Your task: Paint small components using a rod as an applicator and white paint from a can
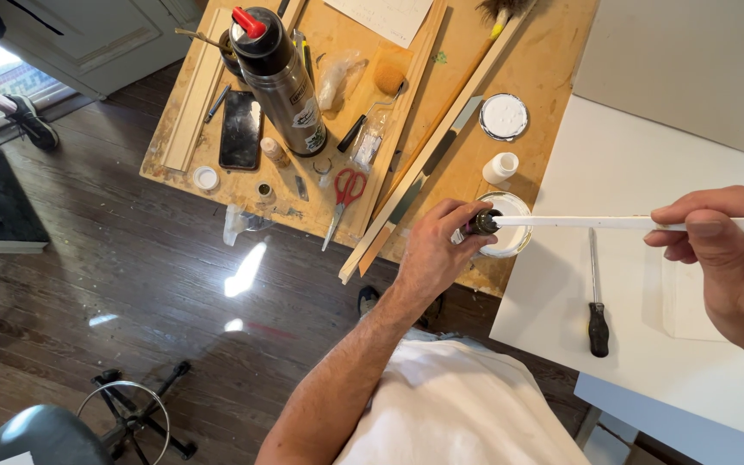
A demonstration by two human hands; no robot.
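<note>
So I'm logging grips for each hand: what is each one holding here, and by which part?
The right hand pinches a thin white stick near its outer end. The left hand grips the stick's dark tip, above a small white-filled jar.

A home workshop: a paint-stained plywood desk (553, 52) stands on a dark wooden floor (131, 258), strewn with wood trim strips (406, 112), red-handled scissors (346, 194), an open jar of white paint (510, 232), and a screwdriver (596, 297) nearby.

Bare white board (647, 164) right of the screwdriver (597, 301) leaves passing room; scissors (344, 200), flask (284, 82) and wood strips (428, 164) crowd the workbench (553, 60).
</note>
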